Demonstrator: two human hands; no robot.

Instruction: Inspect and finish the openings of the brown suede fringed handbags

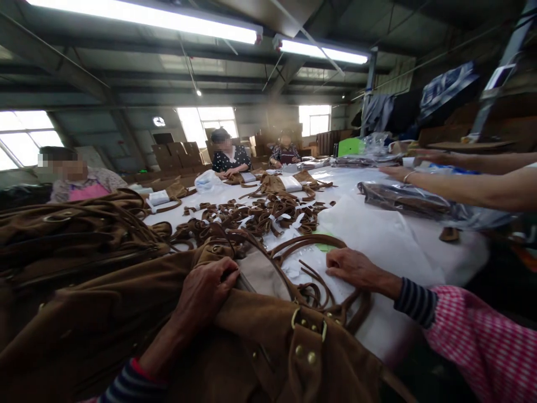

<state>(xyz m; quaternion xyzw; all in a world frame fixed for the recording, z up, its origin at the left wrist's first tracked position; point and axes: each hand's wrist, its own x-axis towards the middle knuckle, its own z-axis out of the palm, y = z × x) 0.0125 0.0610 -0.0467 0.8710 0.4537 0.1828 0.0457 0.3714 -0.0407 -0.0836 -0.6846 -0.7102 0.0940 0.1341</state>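
A large brown handbag (268,324) with brass rings and studs lies in front of me, its mouth showing a pale lining (262,271). My left hand (210,291) is closed on the bag's upper edge, thumb and fingers pressed together beside the lining. Across the opening, my right hand (356,271) is curled closed next to the bag's looped handle (310,240), which passes behind it. Whatever its fingers hold is hidden. Thin brown cords (314,280) trail between the handle and the bag.
More brown bags (84,229) are piled at left. Brown straps (251,215) with white wraps cover the middle of the white table (377,235). A co-worker's arms (470,173) reach in at right above a plastic-wrapped bag (403,198). Several other people sit around the table.
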